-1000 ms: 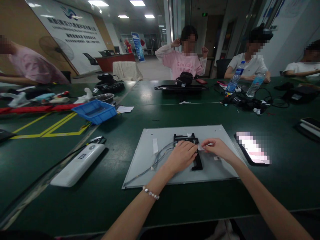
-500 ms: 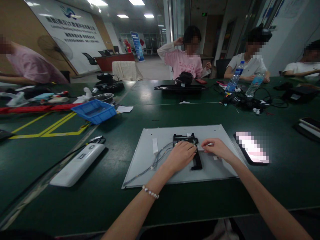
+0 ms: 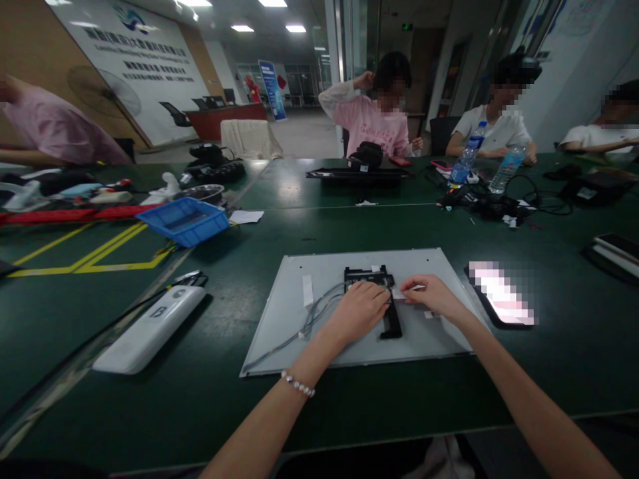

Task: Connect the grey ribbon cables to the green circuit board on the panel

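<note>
A pale flat panel (image 3: 289, 346) lies on the green table, with a black plastic frame (image 3: 391, 324) on it. Grey wires (image 3: 279, 347) run from the frame towards the panel's lower left corner. My left hand (image 3: 362, 309) rests over the frame, its fingers curled together; what they grip, if anything, is hidden. Just right of the frame, my right hand (image 3: 426, 295) pinches the end of a small white strip (image 3: 398, 293). Another white strip (image 3: 307, 291) lies on the panel's left part.
A white power bank (image 3: 150, 330) with a black cable lies left, a lit phone (image 3: 502, 296) right. Beyond are a blue tray (image 3: 187, 226), a black flat device (image 3: 357, 174), bottles (image 3: 468, 154) and tangled cables. Several people sit around the table.
The view has shifted slightly. Both hands keep almost the same place and pose over the panel. The person across in pink has leaned a little to the right.
</note>
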Available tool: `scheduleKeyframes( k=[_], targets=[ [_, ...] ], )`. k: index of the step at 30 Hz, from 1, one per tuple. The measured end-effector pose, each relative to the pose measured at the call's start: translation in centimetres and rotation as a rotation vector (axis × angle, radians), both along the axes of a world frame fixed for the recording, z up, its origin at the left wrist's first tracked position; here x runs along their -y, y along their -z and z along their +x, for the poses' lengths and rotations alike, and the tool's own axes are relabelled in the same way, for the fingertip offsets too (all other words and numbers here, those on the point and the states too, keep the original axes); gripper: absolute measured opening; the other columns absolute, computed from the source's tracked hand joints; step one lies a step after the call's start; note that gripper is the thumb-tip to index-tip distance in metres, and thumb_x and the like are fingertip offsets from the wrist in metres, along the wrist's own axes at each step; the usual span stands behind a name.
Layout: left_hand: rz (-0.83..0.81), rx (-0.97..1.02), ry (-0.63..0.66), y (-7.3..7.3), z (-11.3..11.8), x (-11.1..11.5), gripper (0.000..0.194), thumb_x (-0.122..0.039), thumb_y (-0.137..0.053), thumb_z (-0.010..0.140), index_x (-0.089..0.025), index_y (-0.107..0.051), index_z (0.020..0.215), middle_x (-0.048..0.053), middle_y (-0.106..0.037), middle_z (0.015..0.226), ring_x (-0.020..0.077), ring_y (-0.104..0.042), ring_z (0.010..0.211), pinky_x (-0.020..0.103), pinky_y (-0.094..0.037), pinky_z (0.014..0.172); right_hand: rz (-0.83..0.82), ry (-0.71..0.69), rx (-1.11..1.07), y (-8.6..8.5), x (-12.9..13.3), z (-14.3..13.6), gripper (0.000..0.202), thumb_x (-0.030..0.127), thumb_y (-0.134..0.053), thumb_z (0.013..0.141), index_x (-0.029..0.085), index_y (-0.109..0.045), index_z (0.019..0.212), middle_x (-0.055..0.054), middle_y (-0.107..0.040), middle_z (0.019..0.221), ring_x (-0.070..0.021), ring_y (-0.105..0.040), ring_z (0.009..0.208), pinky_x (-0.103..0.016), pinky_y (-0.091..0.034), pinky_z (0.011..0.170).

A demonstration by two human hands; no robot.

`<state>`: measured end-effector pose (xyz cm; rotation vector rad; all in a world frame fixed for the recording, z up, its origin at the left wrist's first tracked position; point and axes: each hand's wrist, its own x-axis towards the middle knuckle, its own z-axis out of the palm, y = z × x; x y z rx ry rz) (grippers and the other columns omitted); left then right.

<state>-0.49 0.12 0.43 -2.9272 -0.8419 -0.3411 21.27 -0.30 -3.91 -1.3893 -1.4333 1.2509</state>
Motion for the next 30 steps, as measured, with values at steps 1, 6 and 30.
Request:
scheduleKeyframes(
  k=[1, 6, 30],
  targets=[
    [0.001, 0.000, -0.001, 0.01, 0.01, 0.00, 0.024, -0.025, -0.041, 0.094, -0.017, -0.055, 0.112, 0.006, -0.061, 0.103, 0.0188, -0.054, 0.098, 0.034, -0.039, 0.086, 0.002, 0.004, 0.004, -0.03, 0.01, -0.01, 0.013, 0.023, -0.062, 0.069, 0.016, -0.066, 0.080, -0.004, -0.066, 0.083, -0.0153, -0.064, 0.073, -0.029, -0.055, 0.071],
    [0.000, 0.000, -0.003, -0.01, 0.11, 0.03, 0.024, -0.026, -0.042, 0.094, -0.017, -0.055, 0.113, 0.006, -0.061, 0.102, 0.0193, -0.054, 0.097, 0.034, -0.039, 0.086, 0.007, 0.020, 0.021, -0.05, 0.03, -0.07, 0.013, 0.024, -0.063, 0.068, 0.017, -0.067, 0.078, -0.004, -0.066, 0.082, -0.0151, -0.063, 0.074, -0.029, -0.054, 0.071],
    [0.315, 0.263, 0.029, -0.90, -0.78, 0.41, 0.018, -0.015, -0.046, 0.090, -0.016, -0.058, 0.103, 0.007, -0.060, 0.096, 0.0194, -0.054, 0.091, 0.036, -0.041, 0.085, 0.019, -0.015, -0.014, 0.42, -0.15, 0.02, 0.016, 0.026, -0.063, 0.069, 0.016, -0.067, 0.081, -0.004, -0.066, 0.085, -0.0145, -0.064, 0.074, -0.027, -0.055, 0.070]
  ],
)
